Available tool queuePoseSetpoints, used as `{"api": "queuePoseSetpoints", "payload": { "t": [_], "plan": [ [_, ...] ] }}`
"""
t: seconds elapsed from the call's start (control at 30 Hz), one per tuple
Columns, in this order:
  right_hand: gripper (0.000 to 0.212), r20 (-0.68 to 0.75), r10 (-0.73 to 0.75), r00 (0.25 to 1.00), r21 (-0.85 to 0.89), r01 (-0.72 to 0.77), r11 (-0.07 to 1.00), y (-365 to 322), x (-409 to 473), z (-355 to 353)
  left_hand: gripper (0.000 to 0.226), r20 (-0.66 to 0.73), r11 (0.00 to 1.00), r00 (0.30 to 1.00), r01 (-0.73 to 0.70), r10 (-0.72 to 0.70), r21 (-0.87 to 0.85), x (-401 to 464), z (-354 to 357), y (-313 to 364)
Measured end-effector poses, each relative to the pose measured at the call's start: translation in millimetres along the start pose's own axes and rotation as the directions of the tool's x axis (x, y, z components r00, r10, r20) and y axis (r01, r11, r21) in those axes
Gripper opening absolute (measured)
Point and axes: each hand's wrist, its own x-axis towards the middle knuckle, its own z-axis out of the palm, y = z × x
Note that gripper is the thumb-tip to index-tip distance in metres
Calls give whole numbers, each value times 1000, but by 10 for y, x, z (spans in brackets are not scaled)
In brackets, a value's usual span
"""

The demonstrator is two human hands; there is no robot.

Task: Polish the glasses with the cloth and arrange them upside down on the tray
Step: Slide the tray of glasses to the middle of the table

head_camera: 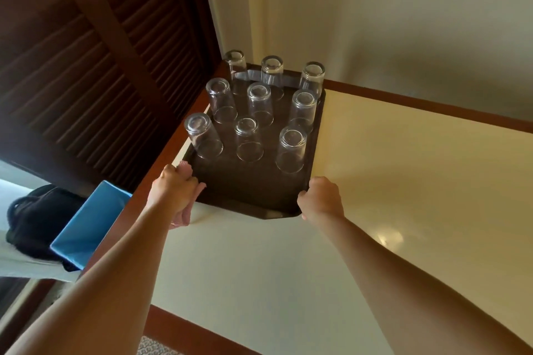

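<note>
Holding the tray [253, 199] level is needed: the left hand [173, 190], with the cloth [184, 215], and the right hand [320, 199] are closed on its near corners. Nine glasses [249, 140] stand upside down beyond both grips, so it should be slid slowly on the bench [403, 181].

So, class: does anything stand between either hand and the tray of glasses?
No. The left hand and right hand already hold the tray's near corners; the pink cloth is bunched in the left grip against the rim.
</note>
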Motion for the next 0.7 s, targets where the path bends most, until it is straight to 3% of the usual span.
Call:
{"api": "queuePoseSetpoints", "payload": {
  "t": [0.07,0.17,0.37,0.57,0.7],
  "plan": [
    [4,-11,7,1000,-9,-7,1000,74,-66,-16,36,13,1000,1000,10,-10,22,-100,35,-7],
    [8,-23,37,999,-7,-37,999,214,-205,-93,35,19,996,1000,5,-4,-85,-251,135,-15],
    [15,-104,102,989,-28,-105,994,658,-580,-276,34,105,997,991,-78,78,2,-618,320,69],
    [9,-175,162,971,-35,-170,985,1069,-1053,-455,31,177,988,972,-156,152,9,-1054,546,175],
    [34,-190,209,959,-16,-216,976,1389,-1290,-645,35,218,972,951,-232,220,30,-1323,727,281]
  ]
}}
